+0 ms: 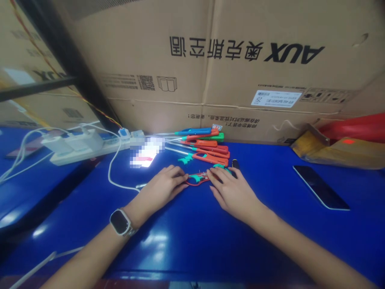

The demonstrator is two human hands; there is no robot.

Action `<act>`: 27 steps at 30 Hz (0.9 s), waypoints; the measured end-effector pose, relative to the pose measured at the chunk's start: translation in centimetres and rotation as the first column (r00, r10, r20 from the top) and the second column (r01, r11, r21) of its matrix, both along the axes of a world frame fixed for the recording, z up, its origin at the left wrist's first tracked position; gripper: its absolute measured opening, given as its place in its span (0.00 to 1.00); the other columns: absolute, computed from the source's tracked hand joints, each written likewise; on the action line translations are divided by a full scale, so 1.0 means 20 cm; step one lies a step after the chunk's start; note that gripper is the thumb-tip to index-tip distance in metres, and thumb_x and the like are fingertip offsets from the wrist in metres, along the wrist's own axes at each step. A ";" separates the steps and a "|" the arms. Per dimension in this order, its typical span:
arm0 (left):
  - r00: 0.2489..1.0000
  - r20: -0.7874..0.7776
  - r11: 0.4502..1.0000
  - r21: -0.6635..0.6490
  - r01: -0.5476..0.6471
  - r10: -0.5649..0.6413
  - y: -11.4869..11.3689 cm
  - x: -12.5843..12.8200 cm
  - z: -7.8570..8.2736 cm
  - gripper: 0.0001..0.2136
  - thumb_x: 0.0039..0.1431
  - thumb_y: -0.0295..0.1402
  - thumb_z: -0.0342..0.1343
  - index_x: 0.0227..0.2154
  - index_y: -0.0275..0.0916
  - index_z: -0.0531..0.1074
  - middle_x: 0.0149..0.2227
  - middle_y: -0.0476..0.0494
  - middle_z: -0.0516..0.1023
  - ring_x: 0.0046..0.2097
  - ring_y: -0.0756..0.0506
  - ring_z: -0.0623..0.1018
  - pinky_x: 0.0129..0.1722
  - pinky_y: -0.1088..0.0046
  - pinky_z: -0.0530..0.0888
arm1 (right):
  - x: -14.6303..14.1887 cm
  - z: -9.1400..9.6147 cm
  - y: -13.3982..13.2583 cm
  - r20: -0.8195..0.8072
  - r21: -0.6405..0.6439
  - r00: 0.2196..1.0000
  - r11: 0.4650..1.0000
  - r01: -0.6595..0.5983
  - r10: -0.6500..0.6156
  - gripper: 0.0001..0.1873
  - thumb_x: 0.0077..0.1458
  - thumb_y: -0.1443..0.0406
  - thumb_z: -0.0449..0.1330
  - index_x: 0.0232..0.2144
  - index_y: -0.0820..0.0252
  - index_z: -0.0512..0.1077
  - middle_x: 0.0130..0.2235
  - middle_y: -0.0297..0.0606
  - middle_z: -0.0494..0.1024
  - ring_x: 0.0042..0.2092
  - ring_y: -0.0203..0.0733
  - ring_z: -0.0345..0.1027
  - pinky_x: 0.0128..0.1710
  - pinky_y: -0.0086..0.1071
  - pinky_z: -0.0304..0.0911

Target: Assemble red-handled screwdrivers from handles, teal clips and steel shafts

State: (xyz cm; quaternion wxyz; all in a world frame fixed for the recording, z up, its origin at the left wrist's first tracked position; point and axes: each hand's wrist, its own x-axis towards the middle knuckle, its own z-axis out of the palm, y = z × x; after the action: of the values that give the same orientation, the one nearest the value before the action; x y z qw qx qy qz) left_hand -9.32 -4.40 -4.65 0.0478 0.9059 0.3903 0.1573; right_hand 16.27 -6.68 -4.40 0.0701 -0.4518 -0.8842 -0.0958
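My left hand (165, 186) and my right hand (228, 190) lie on a blue table (186, 237), each pressed on one end of a long orange lighter (197, 178) with a teal trigger. Both hands have their fingers curled over it. The lighter lies flat between them, its thin metal tip poking out left of my left hand. A smartwatch (121, 222) is on my left wrist. Just behind the hands lies a pile of similar long lighters (204, 146) in orange, blue and green.
A big cardboard box (228, 60) stands along the back. A white power strip (78, 146) with chargers and cables is at the left. A lit phone (146, 154) lies beside it, a dark phone (321, 186) at the right, and a red-and-brown packet (345, 148) behind it.
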 end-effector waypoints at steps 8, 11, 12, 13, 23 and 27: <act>0.998 0.047 0.999 -0.011 0.048 -0.048 0.01 -0.02 0.04 0.13 0.70 0.35 0.49 0.45 0.39 0.79 0.45 0.39 0.77 0.45 0.42 0.75 0.48 0.61 0.74 | 0.00 0.01 0.00 0.002 -0.007 1.000 1.000 0.018 -0.018 0.23 0.68 0.63 0.49 0.61 0.65 0.67 0.61 0.50 0.71 0.62 0.53 0.62 0.59 0.50 0.53; 0.997 0.078 0.999 -0.039 0.025 -0.022 0.01 -0.02 0.04 0.12 0.68 0.35 0.53 0.49 0.39 0.76 0.47 0.40 0.78 0.48 0.42 0.76 0.52 0.59 0.73 | 0.00 0.01 -0.01 -0.002 -0.008 1.000 1.000 0.018 -0.018 0.23 0.68 0.63 0.49 0.61 0.66 0.67 0.61 0.51 0.71 0.62 0.53 0.62 0.59 0.50 0.53; 0.995 0.104 0.999 -0.053 0.001 0.005 0.01 -0.03 0.04 0.13 0.66 0.36 0.55 0.51 0.40 0.74 0.48 0.41 0.78 0.49 0.42 0.77 0.53 0.59 0.73 | 0.00 0.01 -0.01 -0.005 -0.007 1.000 1.000 0.017 -0.017 0.23 0.68 0.63 0.49 0.61 0.66 0.67 0.60 0.51 0.71 0.62 0.53 0.62 0.59 0.50 0.53; 0.991 0.129 0.997 -0.067 -0.027 0.035 0.01 -0.03 0.04 0.15 0.65 0.36 0.57 0.52 0.40 0.72 0.49 0.41 0.78 0.50 0.42 0.77 0.54 0.59 0.73 | 0.00 0.01 -0.01 -0.008 -0.006 1.000 1.000 0.016 -0.016 0.23 0.68 0.63 0.49 0.61 0.66 0.67 0.60 0.50 0.72 0.62 0.53 0.62 0.59 0.50 0.53; 0.978 0.207 0.994 -0.108 0.017 0.005 0.05 -0.08 0.02 0.11 0.68 0.31 0.51 0.43 0.40 0.79 0.44 0.40 0.79 0.45 0.44 0.78 0.49 0.64 0.75 | 0.00 0.00 -0.01 -0.020 0.011 1.000 1.000 0.012 -0.011 0.23 0.68 0.63 0.49 0.60 0.64 0.68 0.60 0.50 0.72 0.62 0.52 0.62 0.59 0.49 0.52; 0.972 0.237 0.991 -0.132 0.024 0.008 0.05 -0.09 0.01 0.11 0.68 0.32 0.51 0.42 0.40 0.80 0.43 0.40 0.78 0.45 0.44 0.77 0.48 0.64 0.75 | 0.01 0.00 -0.01 -0.027 0.007 1.000 1.000 0.006 -0.006 0.23 0.68 0.63 0.48 0.61 0.65 0.67 0.60 0.50 0.72 0.62 0.52 0.62 0.60 0.49 0.51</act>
State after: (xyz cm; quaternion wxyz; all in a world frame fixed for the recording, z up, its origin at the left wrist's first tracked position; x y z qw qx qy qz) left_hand -11.05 -3.36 -4.49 0.1555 0.8770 0.3877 0.2374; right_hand 16.42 -6.82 -4.37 0.0832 -0.4553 -0.8815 -0.0932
